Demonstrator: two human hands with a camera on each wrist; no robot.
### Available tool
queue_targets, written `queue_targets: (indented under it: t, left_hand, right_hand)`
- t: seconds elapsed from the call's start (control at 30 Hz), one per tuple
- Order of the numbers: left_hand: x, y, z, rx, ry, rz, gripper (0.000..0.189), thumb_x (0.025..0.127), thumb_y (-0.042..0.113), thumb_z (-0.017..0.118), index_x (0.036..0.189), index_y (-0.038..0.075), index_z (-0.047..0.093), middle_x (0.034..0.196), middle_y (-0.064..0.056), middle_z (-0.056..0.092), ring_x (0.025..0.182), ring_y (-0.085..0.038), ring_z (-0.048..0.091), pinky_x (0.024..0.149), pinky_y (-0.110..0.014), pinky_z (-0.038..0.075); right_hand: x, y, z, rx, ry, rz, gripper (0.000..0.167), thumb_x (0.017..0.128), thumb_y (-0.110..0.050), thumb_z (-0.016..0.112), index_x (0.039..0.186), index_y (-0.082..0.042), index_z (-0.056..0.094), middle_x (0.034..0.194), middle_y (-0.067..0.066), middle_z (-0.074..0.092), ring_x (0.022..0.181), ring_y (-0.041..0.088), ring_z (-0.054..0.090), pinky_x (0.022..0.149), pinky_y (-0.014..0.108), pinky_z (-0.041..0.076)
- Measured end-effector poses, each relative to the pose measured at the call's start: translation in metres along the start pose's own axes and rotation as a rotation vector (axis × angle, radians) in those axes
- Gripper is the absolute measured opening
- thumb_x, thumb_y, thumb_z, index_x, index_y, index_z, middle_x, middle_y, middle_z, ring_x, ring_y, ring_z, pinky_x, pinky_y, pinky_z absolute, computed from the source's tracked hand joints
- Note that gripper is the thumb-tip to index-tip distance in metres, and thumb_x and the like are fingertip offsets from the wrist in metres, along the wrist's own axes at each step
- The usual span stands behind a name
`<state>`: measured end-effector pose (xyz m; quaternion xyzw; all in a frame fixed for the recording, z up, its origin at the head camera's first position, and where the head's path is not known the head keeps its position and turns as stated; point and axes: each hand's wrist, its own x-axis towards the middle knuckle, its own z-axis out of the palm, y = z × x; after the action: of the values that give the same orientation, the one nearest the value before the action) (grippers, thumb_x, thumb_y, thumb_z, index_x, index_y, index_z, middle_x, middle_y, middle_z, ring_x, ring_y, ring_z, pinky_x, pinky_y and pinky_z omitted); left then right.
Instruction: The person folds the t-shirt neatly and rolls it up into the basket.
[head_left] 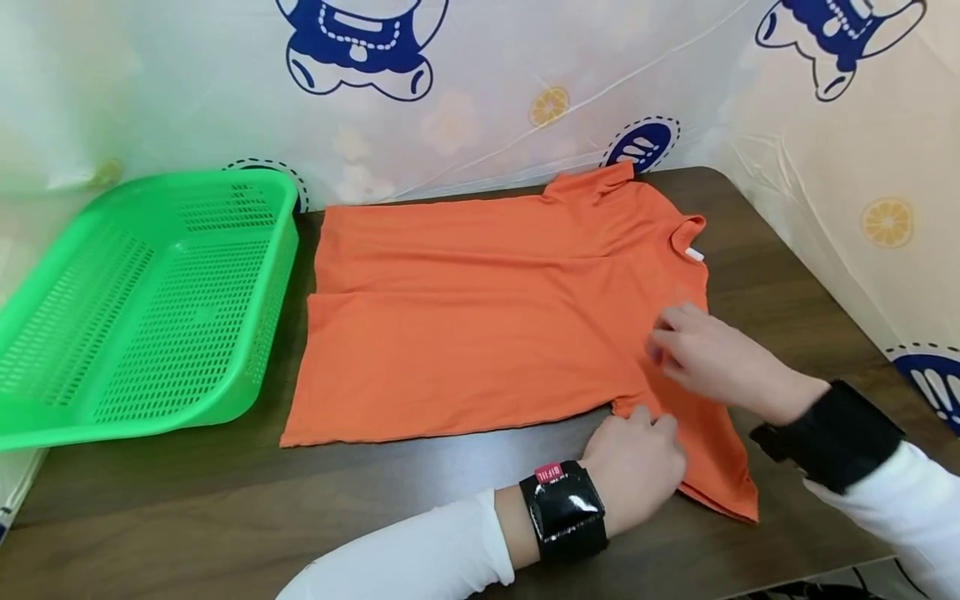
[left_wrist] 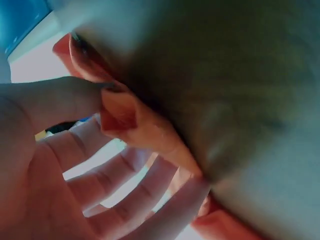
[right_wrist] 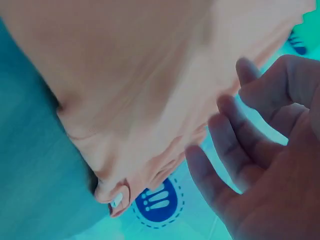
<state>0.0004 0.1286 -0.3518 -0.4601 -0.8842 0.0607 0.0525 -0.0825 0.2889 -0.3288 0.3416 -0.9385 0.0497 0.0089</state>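
Observation:
An orange short-sleeved shirt (head_left: 450,333) lies spread sideways across the table, its hem to the left and its neckline with a white tag (head_left: 694,254) to the right. At the near sleeve, by the underarm, my left hand (head_left: 636,467) pinches the cloth edge. In the left wrist view a fold of the orange cloth (left_wrist: 150,132) sits between thumb and fingers. My right hand (head_left: 712,358) hovers over the shoulder area with fingers loosely bent. The right wrist view shows nothing between those fingers (right_wrist: 235,140), and the shirt (right_wrist: 135,75) beyond them.
A green perforated plastic basket (head_left: 172,292) stands on the left of the brown wooden table (head_left: 187,517), close to the shirt's hem. Behind the table hangs a pale printed sheet (head_left: 480,100), which also runs along the right side.

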Motion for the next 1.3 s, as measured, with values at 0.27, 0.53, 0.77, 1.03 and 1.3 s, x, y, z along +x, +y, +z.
queue_targets:
  t: [0.27, 0.53, 0.77, 1.03, 1.3]
  left_hand:
    - [0.015, -0.018, 0.0, -0.219, -0.025, -0.114, 0.022, 0.083, 0.032, 0.056, 0.061, 0.028, 0.052, 0.055, 0.011, 0.043, 0.051, -0.006, 0.042, 0.034, -0.026, 0.031]
    - [0.01, -0.031, -0.002, -0.277, -0.024, -0.151, 0.023, 0.086, 0.035, 0.051, 0.066, 0.025, 0.05, 0.051, 0.011, 0.04, 0.045, -0.006, 0.04, 0.035, -0.024, 0.03]
    - [-0.025, -0.048, -0.016, -0.399, -0.016, -0.153, 0.018, 0.087, 0.043, 0.049, 0.08, 0.027, 0.045, 0.063, 0.015, 0.04, 0.055, -0.002, 0.043, 0.04, -0.022, 0.033]
    - [-0.15, -0.121, -0.004, -0.191, -0.082, -0.383, 0.034, 0.08, 0.025, 0.061, 0.113, 0.019, 0.052, 0.092, 0.002, 0.05, 0.084, -0.017, 0.049, 0.054, -0.03, 0.041]
    - [-0.222, -0.164, 0.013, 0.031, 0.03, -0.468, 0.009, 0.077, 0.012, 0.063, 0.084, 0.01, 0.057, 0.073, -0.003, 0.045, 0.063, -0.02, 0.047, 0.037, -0.027, 0.033]
  right_hand:
    - [-0.038, -0.03, -0.013, 0.13, -0.259, 0.083, 0.021, 0.078, -0.014, 0.063, 0.098, -0.018, 0.062, 0.097, -0.006, 0.051, 0.087, 0.012, 0.048, 0.072, 0.032, 0.045]
    - [-0.051, -0.053, -0.004, 0.09, -0.167, 0.195, 0.038, 0.065, -0.043, 0.075, 0.09, -0.029, 0.05, 0.077, -0.016, 0.042, 0.068, 0.004, 0.045, 0.055, 0.026, 0.039]
    - [-0.054, -0.051, 0.003, 0.09, 0.035, 0.171, 0.028, 0.073, -0.017, 0.072, 0.078, -0.035, 0.051, 0.064, -0.025, 0.039, 0.052, -0.006, 0.036, 0.051, 0.022, 0.036]
    - [-0.068, -0.041, 0.003, 0.111, 0.003, 0.422, 0.022, 0.081, -0.003, 0.048, 0.071, -0.023, 0.045, 0.053, -0.009, 0.032, 0.044, 0.004, 0.027, 0.045, 0.024, 0.023]
    - [-0.057, -0.01, 0.006, 0.084, 0.02, 0.455, 0.02, 0.08, -0.002, 0.054, 0.069, -0.019, 0.051, 0.06, -0.006, 0.041, 0.05, 0.009, 0.035, 0.046, 0.028, 0.027]
